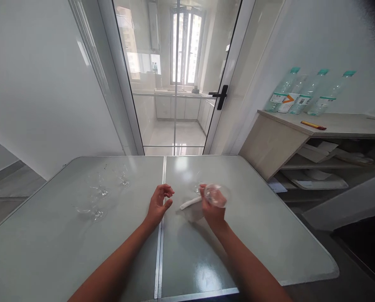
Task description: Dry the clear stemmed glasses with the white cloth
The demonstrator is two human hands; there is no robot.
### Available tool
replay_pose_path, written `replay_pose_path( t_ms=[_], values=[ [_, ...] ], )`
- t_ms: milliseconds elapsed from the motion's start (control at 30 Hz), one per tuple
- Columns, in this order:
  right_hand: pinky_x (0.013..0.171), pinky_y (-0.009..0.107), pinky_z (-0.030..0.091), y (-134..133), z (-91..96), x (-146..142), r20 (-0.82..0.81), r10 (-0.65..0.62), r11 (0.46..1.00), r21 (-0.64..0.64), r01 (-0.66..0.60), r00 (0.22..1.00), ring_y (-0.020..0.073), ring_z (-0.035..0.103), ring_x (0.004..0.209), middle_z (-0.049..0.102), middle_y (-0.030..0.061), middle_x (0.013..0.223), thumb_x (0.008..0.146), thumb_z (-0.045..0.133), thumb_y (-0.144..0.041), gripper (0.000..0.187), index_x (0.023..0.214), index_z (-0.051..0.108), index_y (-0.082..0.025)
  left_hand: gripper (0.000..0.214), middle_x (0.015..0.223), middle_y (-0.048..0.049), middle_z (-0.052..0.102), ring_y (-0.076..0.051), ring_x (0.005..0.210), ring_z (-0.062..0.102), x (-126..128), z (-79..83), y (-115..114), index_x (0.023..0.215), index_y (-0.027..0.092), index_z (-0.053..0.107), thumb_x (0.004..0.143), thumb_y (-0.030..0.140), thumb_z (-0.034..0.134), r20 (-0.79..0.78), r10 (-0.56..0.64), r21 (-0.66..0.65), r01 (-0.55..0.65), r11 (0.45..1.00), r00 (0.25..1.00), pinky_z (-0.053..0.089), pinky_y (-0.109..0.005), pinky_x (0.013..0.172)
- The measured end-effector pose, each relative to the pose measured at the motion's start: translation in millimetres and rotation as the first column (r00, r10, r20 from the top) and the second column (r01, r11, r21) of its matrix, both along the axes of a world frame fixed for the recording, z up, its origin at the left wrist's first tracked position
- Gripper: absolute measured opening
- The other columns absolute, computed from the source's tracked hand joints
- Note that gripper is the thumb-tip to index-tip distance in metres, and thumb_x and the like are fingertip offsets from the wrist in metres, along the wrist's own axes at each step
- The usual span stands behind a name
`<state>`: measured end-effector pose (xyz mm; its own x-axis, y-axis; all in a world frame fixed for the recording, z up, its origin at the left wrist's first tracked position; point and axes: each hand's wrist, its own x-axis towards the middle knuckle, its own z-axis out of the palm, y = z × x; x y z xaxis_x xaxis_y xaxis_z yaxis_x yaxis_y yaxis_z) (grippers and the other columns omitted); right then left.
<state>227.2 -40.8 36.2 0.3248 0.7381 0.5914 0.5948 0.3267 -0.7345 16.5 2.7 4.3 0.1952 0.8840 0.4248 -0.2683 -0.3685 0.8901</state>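
My right hand [213,209] is closed around a clear stemmed glass [218,195], its round foot turned up toward me; motion blurs it. A white strip-like piece [190,203] lies close to this hand's fingers; I cannot tell whether they touch it. Just behind is another clear glass [197,188], partly hidden by the hand. My left hand [160,201] hovers near the table's middle seam, fingers loosely curled and apart, holding nothing. On the left half of the table stand three more clear stemmed glasses, among them a far one [125,182] and a near one [98,215].
The pale green table [127,260] has a metal seam and edging. Beyond it is a glass door [175,121] with a black handle [220,97]. At right, a wooden shelf [275,138] carries several bottles [300,98] and a red-yellow packet [313,125].
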Motion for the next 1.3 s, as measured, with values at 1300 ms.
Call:
replay_pose_path(
  t_ms=[1300],
  values=[
    [0.07, 0.026, 0.048, 49.4, -37.0, 81.6, 0.338, -0.103, 0.729, -0.614, 0.302, 0.935, 0.0245, 0.073, 0.084, 0.078, 0.0126, 0.084, 0.082, 0.064, -0.028, 0.021, 0.09, 0.08, -0.018, 0.074, 0.147, -0.0126, 0.04, -0.017, 0.111, 0.067, -104.4, -44.4, 89.8, 0.134, 0.028, 0.038, 0.072, 0.013, 0.076, -0.114, 0.84, -0.273, -0.829, 0.488, 0.531, 0.056, -0.027, 0.083]
  ],
)
